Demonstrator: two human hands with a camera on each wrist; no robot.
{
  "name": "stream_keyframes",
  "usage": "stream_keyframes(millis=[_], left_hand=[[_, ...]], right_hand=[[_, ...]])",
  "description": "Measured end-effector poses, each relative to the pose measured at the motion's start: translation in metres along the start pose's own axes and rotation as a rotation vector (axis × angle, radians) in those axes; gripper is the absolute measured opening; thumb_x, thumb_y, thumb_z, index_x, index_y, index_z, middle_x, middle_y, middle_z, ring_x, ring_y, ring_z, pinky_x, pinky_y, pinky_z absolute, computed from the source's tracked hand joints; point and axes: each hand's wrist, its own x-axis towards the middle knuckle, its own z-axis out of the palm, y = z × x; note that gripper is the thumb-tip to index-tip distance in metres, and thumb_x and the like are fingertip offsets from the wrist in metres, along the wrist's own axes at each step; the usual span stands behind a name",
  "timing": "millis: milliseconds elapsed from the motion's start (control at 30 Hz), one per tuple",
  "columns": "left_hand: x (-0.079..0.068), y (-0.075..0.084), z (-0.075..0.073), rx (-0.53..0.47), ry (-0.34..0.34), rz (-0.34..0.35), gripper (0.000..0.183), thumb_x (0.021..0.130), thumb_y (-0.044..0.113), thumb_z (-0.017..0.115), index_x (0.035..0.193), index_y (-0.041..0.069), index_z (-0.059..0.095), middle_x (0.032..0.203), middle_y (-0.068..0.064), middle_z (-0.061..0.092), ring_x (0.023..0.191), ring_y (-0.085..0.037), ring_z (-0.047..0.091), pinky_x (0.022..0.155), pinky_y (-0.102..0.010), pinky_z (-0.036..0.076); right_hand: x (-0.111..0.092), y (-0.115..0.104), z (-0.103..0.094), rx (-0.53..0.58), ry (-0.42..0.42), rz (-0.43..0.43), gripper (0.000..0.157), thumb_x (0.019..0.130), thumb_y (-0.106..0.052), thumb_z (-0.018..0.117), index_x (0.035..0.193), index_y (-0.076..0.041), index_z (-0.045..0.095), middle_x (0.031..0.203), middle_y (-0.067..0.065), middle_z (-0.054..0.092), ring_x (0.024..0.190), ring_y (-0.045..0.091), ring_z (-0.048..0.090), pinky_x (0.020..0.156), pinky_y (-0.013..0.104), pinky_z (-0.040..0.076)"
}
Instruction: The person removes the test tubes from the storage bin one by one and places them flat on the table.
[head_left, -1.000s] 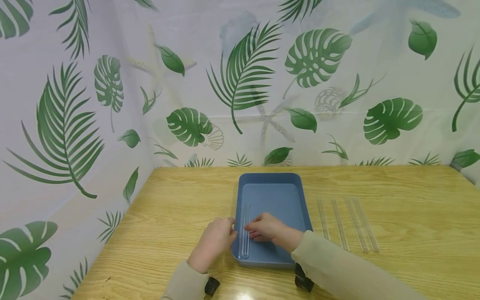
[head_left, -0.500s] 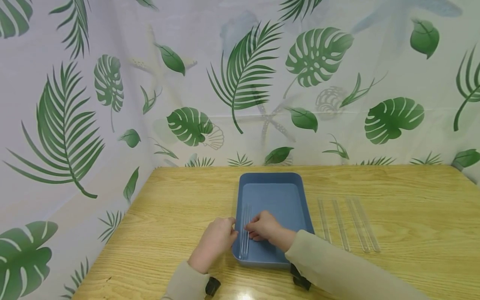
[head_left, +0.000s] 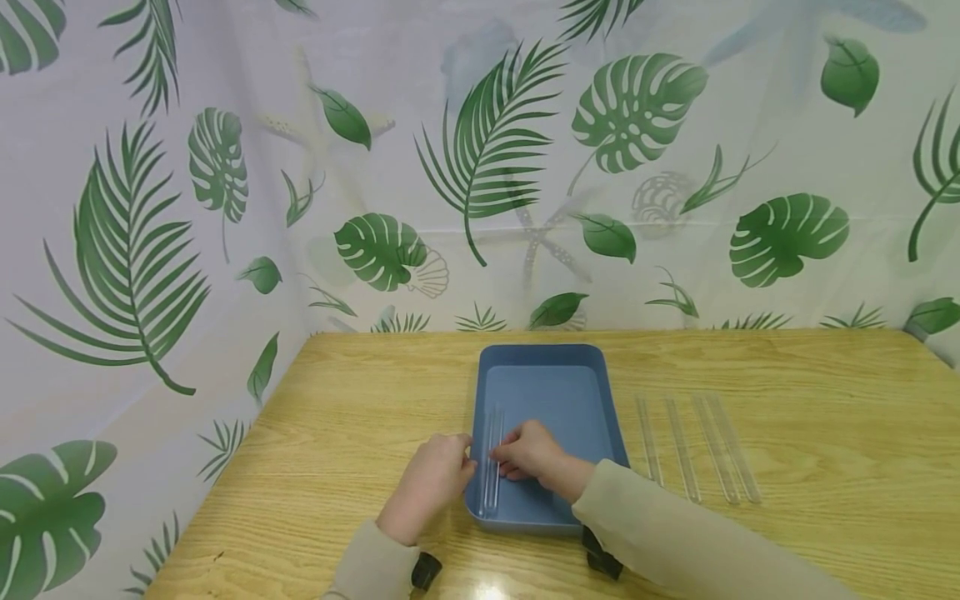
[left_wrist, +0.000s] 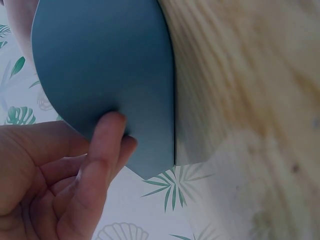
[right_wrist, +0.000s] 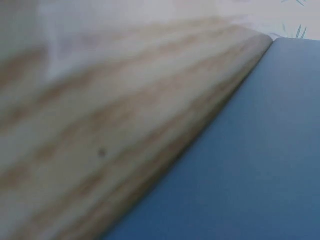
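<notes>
Along the left wall inside the blue tray [head_left: 551,396], two clear tubes [head_left: 491,493] run near to far, side by side. Your right hand [head_left: 534,450] pinches the right one with its fingers bunched; your left hand [head_left: 435,471] grips the tray's left wall, fingertips against its outside. Right of the tray, four loose tubes [head_left: 682,450] lie on the wood-grain table [head_left: 360,400]. Behind its far edge stands a leaf-print backdrop [head_left: 382,175].

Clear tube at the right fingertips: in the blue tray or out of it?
In: the head view shows the clear tube inside the walls of the blue tray, its near end short of the near rim.
</notes>
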Motion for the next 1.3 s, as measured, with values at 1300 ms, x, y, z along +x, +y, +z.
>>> stream_keyframes(millis=[1300], left_hand=[[0.000, 0.001, 0.000, -0.012, 0.003, 0.001, 0.019, 0.078, 0.002, 0.060, 0.094, -0.008, 0.061, 0.064, -0.005, 0.056, 0.047, -0.007, 0.044, 0.043, -0.019, 0.038]], right_hand=[[-0.028, -0.024, -0.051, 0.162, -0.081, -0.117, 0.028, 0.080, -0.002, 0.061, 0.106, 0.005, 0.053, 0.086, 0.014, 0.059, 0.070, 0.018, 0.060, 0.067, 0.036, 0.051]])
